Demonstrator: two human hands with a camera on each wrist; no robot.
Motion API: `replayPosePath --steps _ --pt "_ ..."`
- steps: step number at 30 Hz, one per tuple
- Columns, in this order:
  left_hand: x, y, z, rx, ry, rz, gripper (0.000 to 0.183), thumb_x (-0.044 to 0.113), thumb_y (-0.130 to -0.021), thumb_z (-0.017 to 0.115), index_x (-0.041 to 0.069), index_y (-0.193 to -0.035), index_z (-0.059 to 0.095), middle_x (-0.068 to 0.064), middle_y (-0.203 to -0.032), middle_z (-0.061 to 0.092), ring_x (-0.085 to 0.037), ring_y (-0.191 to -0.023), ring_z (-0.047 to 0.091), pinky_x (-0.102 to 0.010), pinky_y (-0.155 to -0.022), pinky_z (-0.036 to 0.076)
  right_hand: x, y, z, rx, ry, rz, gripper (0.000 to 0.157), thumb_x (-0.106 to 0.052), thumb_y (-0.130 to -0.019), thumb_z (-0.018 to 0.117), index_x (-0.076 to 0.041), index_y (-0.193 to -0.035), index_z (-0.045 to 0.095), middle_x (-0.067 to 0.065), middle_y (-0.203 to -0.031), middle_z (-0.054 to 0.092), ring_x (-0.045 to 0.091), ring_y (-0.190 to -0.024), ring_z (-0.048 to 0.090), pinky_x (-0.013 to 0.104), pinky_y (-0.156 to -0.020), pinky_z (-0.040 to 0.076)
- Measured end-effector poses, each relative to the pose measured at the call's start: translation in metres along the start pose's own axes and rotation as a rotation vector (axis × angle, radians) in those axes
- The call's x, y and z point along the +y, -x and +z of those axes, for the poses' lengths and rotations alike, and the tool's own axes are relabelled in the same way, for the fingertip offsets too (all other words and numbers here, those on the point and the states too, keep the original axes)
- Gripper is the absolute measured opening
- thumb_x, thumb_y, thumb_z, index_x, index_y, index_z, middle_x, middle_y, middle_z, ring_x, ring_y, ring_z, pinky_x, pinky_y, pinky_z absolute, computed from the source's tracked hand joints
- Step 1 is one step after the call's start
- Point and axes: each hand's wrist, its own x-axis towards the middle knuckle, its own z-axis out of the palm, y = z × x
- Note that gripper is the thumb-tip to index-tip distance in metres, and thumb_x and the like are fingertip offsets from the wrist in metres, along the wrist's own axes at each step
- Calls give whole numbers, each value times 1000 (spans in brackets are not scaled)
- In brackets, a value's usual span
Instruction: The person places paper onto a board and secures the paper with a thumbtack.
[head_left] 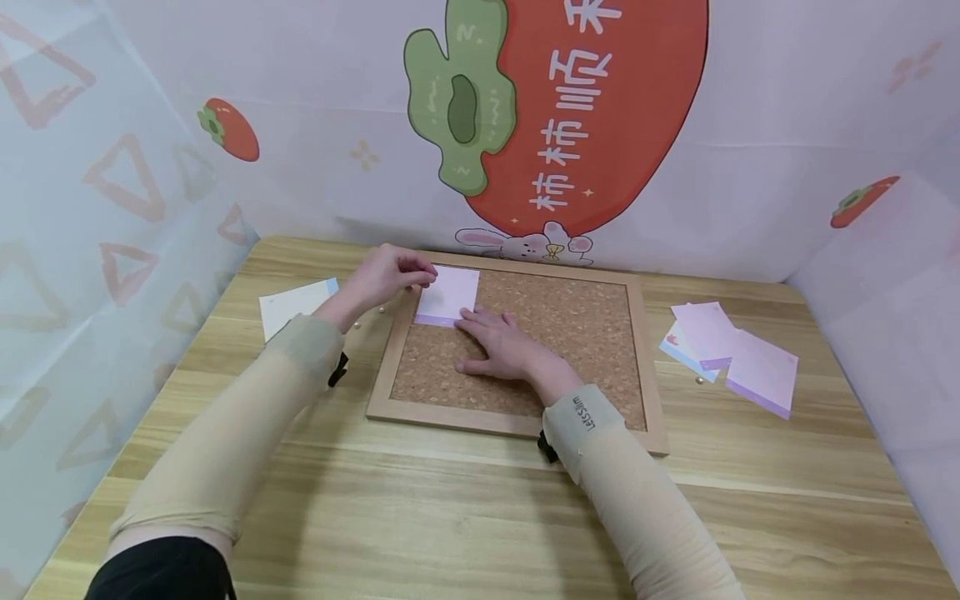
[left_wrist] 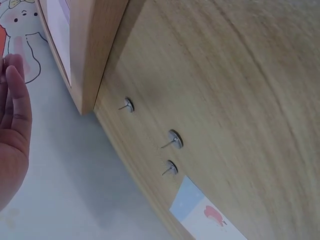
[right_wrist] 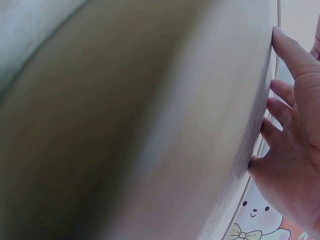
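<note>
Note [head_left: 452,290] (lilac) on corkboard [head_left: 572,333], under right fingertips [head_left: 467,315]

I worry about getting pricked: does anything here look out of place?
Yes. Left of the corkboard, three loose tacks lie point-up, a likely pricking hazard. The notes to its right overlap at uneven angles.

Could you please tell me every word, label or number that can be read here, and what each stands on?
"LetsSlim": on the cuff of the right sleeve.
"柿柿顺": on the large red persimmon printed on the backdrop, running upward; a further character above is cut off by the picture's edge.
Any print on the purple-edged note on the corkboard: too small to read.
</note>
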Motion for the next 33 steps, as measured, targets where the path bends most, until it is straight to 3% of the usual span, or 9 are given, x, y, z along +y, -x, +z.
replayPosePath --steps 8,13,20,25,33 --pt "6 -14 6 -28 -92 -4 22 20 -100 61 9 -114 74 -14 -105 74 -26 -89 66 -27 -74 52 0 1 -1 -3 -8 -3 74 -49 -97 60 -18 -157 31 2 -169 19 22 -158 10 55 -128 4" --pt "8 -24 12 -47 -96 -5 23 22 -100 61 8 -114 74 -13 -108 73 -24 -88 65 -27 -74 52 2 0 0 -9 2 0 75 -50 -97 60 -18 -158 31 1 -169 19 22 -158 10 55 -128 5" --pt "5 -36 18 -16 -79 -58 20 19 -98 64 6 -111 72 -15 -100 74 -21 -83 66 -21 -66 51 1 -1 1 -9 11 -6 75 -51 -97 59 -19 -158 30 0 -169 18 21 -158 10 55 -127 5" --pt "3 -41 23 1 -98 -85 19 19 -99 62 6 -108 73 -14 -99 74 -18 -78 67 -17 -60 49 0 0 2 -7 24 -8 75 -51 -97 59 -19 -158 30 0 -169 18 21 -158 10 55 -127 6" --pt "1 -53 29 20 -169 -101 18 22 -99 63 9 -106 75 -7 -93 72 -12 -74 59 -20 -63 43 2 0 2 -4 28 -2 75 -51 -97 59 -19 -158 29 -1 -169 17 20 -158 8 54 -128 6"
